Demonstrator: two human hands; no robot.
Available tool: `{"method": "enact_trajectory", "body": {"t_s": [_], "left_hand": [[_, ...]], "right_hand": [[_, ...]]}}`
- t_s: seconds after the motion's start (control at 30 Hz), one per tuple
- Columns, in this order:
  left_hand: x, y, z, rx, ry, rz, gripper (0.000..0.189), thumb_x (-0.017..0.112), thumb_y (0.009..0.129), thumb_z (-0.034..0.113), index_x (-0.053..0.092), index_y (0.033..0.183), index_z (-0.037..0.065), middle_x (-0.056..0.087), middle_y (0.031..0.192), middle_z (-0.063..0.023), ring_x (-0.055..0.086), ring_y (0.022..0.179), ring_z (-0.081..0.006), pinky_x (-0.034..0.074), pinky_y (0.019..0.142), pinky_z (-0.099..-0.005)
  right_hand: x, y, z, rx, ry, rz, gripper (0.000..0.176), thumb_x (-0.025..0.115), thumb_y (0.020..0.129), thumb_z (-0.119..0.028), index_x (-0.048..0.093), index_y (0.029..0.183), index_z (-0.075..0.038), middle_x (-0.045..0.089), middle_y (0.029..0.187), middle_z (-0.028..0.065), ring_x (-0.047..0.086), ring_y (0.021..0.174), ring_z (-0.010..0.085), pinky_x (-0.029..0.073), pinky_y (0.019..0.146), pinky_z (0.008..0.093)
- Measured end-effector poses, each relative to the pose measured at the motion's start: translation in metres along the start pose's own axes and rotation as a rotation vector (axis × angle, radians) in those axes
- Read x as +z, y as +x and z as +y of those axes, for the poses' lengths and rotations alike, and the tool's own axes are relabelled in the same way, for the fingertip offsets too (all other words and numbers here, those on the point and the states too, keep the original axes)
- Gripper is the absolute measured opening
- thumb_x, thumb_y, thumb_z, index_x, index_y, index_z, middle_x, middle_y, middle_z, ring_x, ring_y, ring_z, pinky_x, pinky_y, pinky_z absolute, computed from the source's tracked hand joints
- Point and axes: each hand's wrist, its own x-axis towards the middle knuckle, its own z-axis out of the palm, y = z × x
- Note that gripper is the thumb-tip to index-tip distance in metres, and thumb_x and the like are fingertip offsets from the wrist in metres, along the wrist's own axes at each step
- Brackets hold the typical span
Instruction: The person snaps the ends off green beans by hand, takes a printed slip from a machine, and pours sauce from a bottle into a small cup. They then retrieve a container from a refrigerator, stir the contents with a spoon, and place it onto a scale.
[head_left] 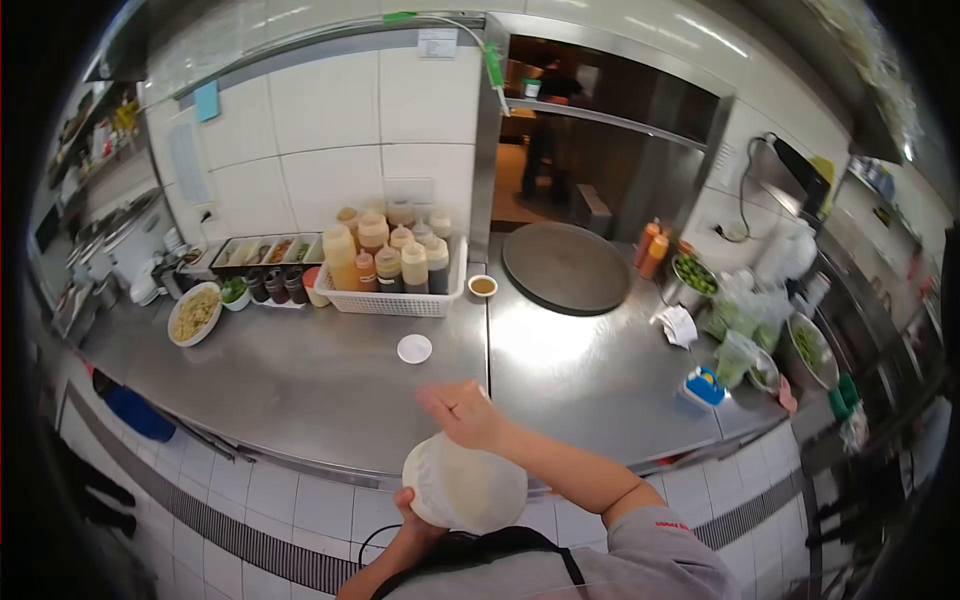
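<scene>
My left hand [418, 514] grips the left side of a whitish, round container [468, 487], held against my body below the counter's front edge. The surface of the container looks cloudy and wrinkled near its rim, and what is inside cannot be made out. Just over its far rim is my right hand [468, 415], with the fingers curled together and the tips blurred. Whether anything thin is pinched in those fingers does not show. Beyond it on the steel counter [300, 385] lie a small white round dish [414, 349] and a small cup of brown sauce [482, 286].
Squeeze bottles fill a white basket [390, 302] at the back. To its left stands a bowl of pale food [195, 315]. A large dark round tray [566, 268] lies before the pass-through. Bowls of greens [808, 345] and plastic bags [742, 318] crowd the right end.
</scene>
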Motion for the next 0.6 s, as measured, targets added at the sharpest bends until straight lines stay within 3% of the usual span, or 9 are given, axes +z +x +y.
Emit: {"method": "enact_trajectory", "body": {"t_s": [0.07,0.13,0.2,0.23,0.3,0.4,0.6], "left_hand": [[0.023,0.002,-0.008,0.191,0.064,0.047,0.086,0.058,0.056,0.049,0.032,0.127,0.008,0.045,0.121,-0.0122,0.046,0.108,-0.0299,0.042,0.086,-0.045],[0.014,0.006,-0.017,0.235,0.036,0.073,0.087,0.058,0.055,0.05,0.031,0.127,0.009,0.044,0.121,-0.0122,0.046,0.108,-0.0297,0.043,0.086,-0.0446],[0.012,0.002,-0.026,0.271,0.024,0.097,0.088,0.057,0.054,0.051,0.031,0.127,0.01,0.043,0.122,-0.0121,0.046,0.107,-0.0295,0.043,0.085,-0.0442],[0.016,0.003,-0.028,0.369,0.064,0.123,0.088,0.057,0.056,0.055,0.033,0.126,0.008,0.044,0.12,-0.0131,0.047,0.106,-0.0293,0.044,0.084,-0.0436],[0.019,0.006,-0.032,0.482,0.097,0.162,0.09,0.057,0.057,0.06,0.035,0.124,0.005,0.046,0.118,-0.014,0.049,0.104,-0.0291,0.044,0.083,-0.0431],[0.017,0.016,-0.041,0.603,0.093,0.081,0.09,0.057,0.059,0.061,0.034,0.125,0.005,0.045,0.119,-0.0137,0.048,0.104,-0.0289,0.044,0.083,-0.0429],[0.019,0.022,-0.062,0.742,0.023,0.077,0.088,0.055,0.061,0.061,0.033,0.126,0.007,0.044,0.121,-0.0135,0.046,0.107,-0.0287,0.043,0.086,-0.0442]], "right_hand": [[-0.009,0.005,0.007,-0.052,0.037,-0.082,0.034,0.045,0.086,-0.024,0.05,0.064,0.002,0.045,0.054,0.0158,0.038,0.046,0.0272,0.034,0.046,0.0351],[-0.015,0.003,0.015,-0.087,0.076,-0.164,0.035,0.044,0.086,-0.028,0.055,0.067,0.0,0.048,0.055,0.0166,0.044,0.048,0.0327,0.036,0.047,0.037],[-0.016,0.004,0.031,-0.141,0.067,-0.09,0.034,0.046,0.086,-0.022,0.05,0.064,0.003,0.048,0.055,0.0146,0.039,0.045,0.0216,0.035,0.045,0.0351],[-0.018,0.0,0.043,-0.15,0.081,-0.101,0.034,0.046,0.086,-0.022,0.05,0.064,0.003,0.048,0.055,0.0146,0.039,0.045,0.0216,0.035,0.045,0.0351],[-0.022,-0.011,0.066,0.279,-0.072,-0.182,0.042,0.045,0.087,-0.029,0.052,0.061,0.004,0.047,0.051,0.0142,0.042,0.044,0.02,0.036,0.045,0.035],[-0.019,-0.02,0.075,0.405,-0.014,-0.096,0.049,0.043,0.087,-0.034,0.051,0.058,0.004,0.044,0.045,0.0127,0.04,0.041,0.0179,0.035,0.044,0.0347],[-0.013,-0.023,0.083,0.183,-0.087,0.029,0.052,0.042,0.088,-0.035,0.049,0.054,0.004,0.04,0.042,0.0101,0.039,0.039,0.0157,0.034,0.042,0.0335]]}}
